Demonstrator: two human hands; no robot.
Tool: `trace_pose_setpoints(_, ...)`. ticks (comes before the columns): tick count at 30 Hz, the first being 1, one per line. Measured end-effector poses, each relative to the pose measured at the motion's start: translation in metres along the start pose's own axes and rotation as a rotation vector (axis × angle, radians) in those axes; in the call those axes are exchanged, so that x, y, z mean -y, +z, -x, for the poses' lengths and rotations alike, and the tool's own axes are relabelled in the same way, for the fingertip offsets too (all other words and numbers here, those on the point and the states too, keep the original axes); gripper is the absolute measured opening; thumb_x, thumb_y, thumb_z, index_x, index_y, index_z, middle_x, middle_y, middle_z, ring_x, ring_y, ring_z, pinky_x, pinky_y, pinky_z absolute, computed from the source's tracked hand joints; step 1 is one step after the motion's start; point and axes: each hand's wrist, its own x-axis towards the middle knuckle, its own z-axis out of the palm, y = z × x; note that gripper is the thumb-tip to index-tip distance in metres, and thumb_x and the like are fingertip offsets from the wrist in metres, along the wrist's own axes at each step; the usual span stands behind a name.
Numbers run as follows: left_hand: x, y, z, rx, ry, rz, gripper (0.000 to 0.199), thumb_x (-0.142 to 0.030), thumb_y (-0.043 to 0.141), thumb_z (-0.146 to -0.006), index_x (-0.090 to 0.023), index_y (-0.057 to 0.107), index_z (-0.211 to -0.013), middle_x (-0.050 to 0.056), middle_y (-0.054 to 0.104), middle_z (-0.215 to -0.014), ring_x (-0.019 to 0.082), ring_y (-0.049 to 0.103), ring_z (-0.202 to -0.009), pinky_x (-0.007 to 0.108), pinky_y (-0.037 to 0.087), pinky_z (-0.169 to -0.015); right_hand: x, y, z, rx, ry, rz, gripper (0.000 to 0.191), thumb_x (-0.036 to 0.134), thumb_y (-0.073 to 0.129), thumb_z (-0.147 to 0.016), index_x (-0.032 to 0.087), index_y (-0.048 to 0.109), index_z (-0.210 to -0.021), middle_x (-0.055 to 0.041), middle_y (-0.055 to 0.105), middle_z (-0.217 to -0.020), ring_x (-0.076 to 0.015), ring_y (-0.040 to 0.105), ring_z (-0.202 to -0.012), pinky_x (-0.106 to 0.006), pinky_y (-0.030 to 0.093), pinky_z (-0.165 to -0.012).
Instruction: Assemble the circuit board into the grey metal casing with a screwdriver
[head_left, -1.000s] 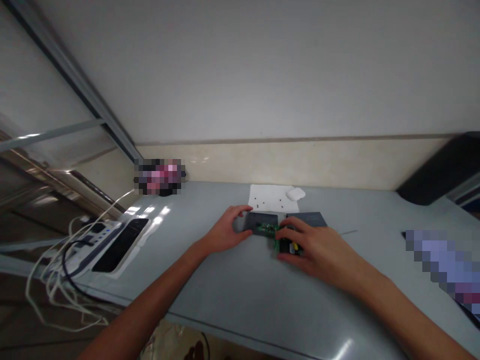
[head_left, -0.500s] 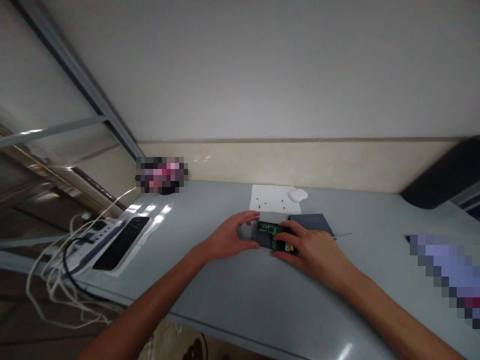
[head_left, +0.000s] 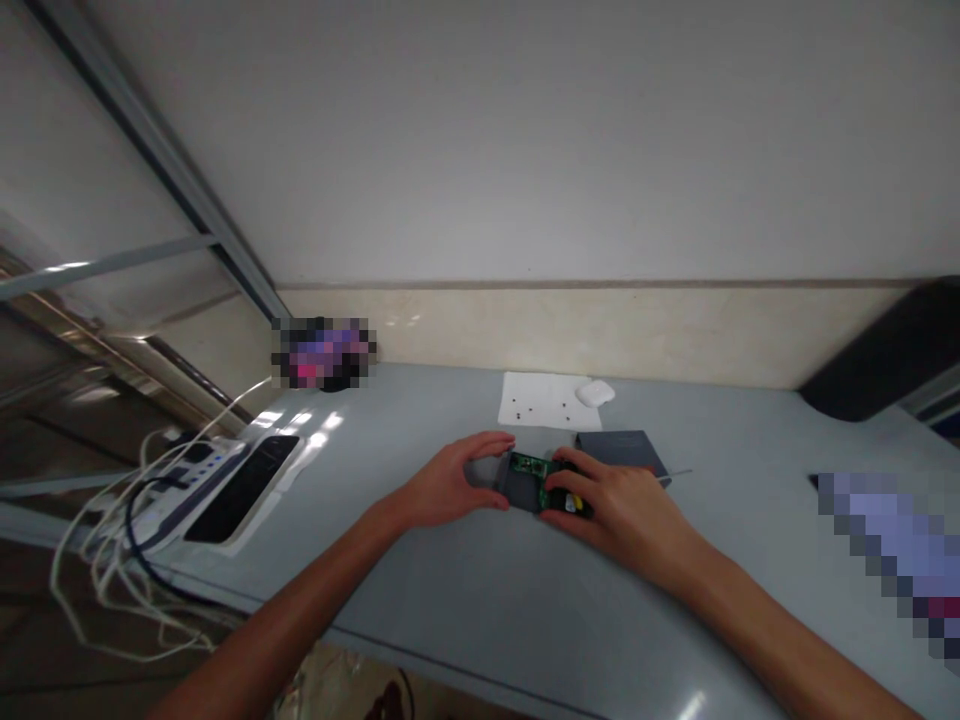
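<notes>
An opened electronic device [head_left: 523, 488] with a dark grey case and a green circuit board [head_left: 529, 465] lies at the middle of the table, a dark part with a yellow spot at its right. My left hand [head_left: 447, 482] curves around the left end, fingertips at the far corner and thumb at the near one. Over the right end, my right hand [head_left: 611, 493] grips with bent fingers and thumb, hiding part of it. Behind that hand rests a flat dark grey panel [head_left: 619, 448]. A thin metal rod [head_left: 679, 472] sticks out beside it, its other end hidden.
White paper [head_left: 547, 398] bearing several tiny dark pieces lies farther back, a white rounded object [head_left: 595, 392] on its corner. At left are a black phone-like slab [head_left: 244, 488], a power strip [head_left: 191, 480] and tangled cables [head_left: 97, 570]. A black cylinder [head_left: 877, 350] leans at right.
Both hands and the device have shifted slightly left and toward me. The device has turned a little, and its circuit board shows more plainly between the hands.
</notes>
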Motion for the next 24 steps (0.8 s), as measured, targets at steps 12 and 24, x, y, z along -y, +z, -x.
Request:
trace_pose_setpoints(12,0.0029,0.0011,0.0073,-0.018,-0.056,0.016,0.077,-0.033,0.102,-0.072,-0.027,0.071,-0.143,0.010,0.070,-0.148,0.031,0.066,-0.137,0.052,0.046,-0.126,0.0051,0.0040,-0.0008,0.046,0.004,-0.017,0.023,0.045,0.074,-0.100,0.030,0.079,-0.115,-0.0038,0.078,-0.132,-0.0268,0.083,-0.082,-0.042,0.066,-0.067)
trace_pose_setpoints(24,-0.0060,0.0001,0.0099,0.008,-0.045,0.058,0.069,-0.028,0.096,-0.080,-0.028,0.070,-0.143,0.008,0.070,-0.147,0.030,0.065,-0.138,0.050,0.046,-0.125,0.0085,0.0059,-0.0007,-0.060,0.013,0.054,0.022,0.044,0.078,-0.096,0.031,0.081,-0.114,-0.0030,0.077,-0.139,-0.0248,0.082,-0.074,-0.038,0.063,-0.059)
